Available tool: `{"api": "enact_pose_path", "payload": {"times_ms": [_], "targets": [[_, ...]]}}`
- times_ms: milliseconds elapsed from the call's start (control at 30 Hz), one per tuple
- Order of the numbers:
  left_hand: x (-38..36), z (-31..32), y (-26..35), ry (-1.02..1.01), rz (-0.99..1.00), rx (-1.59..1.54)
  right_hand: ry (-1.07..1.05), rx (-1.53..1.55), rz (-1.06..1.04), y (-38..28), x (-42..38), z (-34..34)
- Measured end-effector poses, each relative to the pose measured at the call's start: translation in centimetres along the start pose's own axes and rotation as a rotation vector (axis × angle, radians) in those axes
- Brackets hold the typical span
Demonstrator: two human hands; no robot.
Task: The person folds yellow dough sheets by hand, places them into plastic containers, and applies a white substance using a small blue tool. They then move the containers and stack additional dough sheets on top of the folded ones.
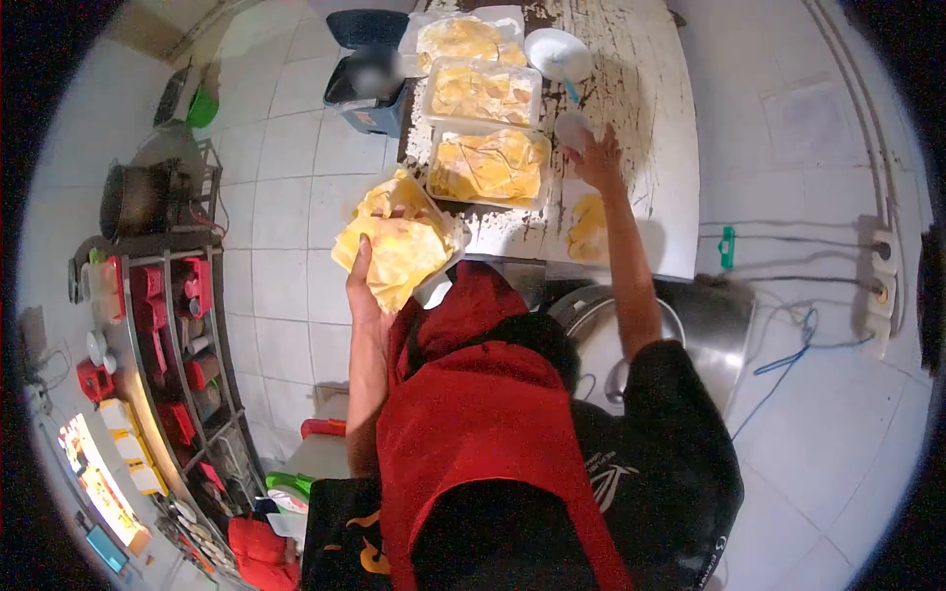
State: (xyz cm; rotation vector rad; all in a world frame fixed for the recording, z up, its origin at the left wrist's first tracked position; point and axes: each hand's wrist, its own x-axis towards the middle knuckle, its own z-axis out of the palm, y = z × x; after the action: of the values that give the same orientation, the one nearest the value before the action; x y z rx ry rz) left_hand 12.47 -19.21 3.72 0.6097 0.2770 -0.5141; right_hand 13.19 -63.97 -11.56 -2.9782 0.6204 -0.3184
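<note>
My left hand [367,281] grips a stack of yellow, floury sheets [399,246], its thumb on top, beside the table's left edge. A pale container edge shows under the stack. My right hand [594,158] is over the table with its fingers spread, next to a small whitish round thing [572,128] that I cannot make out clearly. Between the hands stands a clear tub [490,165] of yellow sheets, with a second tub [483,94] behind it. Another yellow sheet [587,229] lies on the table near my right forearm.
Farther back are a third heap of yellow sheets [468,41] and a white bowl [558,55]. A dark bin [374,113] stands left of the worn table [650,108]. A metal pot [631,330] is near my right elbow; a rack [187,325] stands far left.
</note>
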Motion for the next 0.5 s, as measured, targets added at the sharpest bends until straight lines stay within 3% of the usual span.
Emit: {"api": "enact_pose_path", "payload": {"times_ms": [133,167,200,233,300,333,367,433,500], "targets": [[-1.1,0.4,0.7,-0.060,0.023,-0.122,-0.191,-0.078,-0.099,0.9,0.7,-0.4],[-1.4,0.3,0.9,0.056,-0.010,-0.090,-0.098,-0.101,-0.164,3.4,1.0,2.5],[-1.9,0.0,1.2,0.182,-0.033,-0.058,-0.037,0.024,-0.139,5.2,1.3,4.7],[-1.5,-1.2,0.9,0.173,-0.015,-0.081,0.028,0.151,-0.123,7.0,1.5,6.9],[-1.1,-1.3,0.7,0.036,0.045,-0.077,-0.088,0.804,-0.015,6.0,2.3,5.2],[-0.9,-1.9,0.4,0.013,0.046,-0.087,0.184,0.733,-0.027,4.4,1.9,4.5],[-0.7,-1.1,0.6,-0.004,0.047,-0.100,0.062,1.076,0.387,-1.0,0.0,-0.6],[-1.4,0.3,1.3,0.037,-0.011,-0.069,-0.091,0.737,0.166,-7.8,-2.8,-7.1],[-1.0,0.3,1.0,-0.005,0.012,-0.108,-0.089,0.904,-0.104,-15.4,-6.3,-11.3]]}}
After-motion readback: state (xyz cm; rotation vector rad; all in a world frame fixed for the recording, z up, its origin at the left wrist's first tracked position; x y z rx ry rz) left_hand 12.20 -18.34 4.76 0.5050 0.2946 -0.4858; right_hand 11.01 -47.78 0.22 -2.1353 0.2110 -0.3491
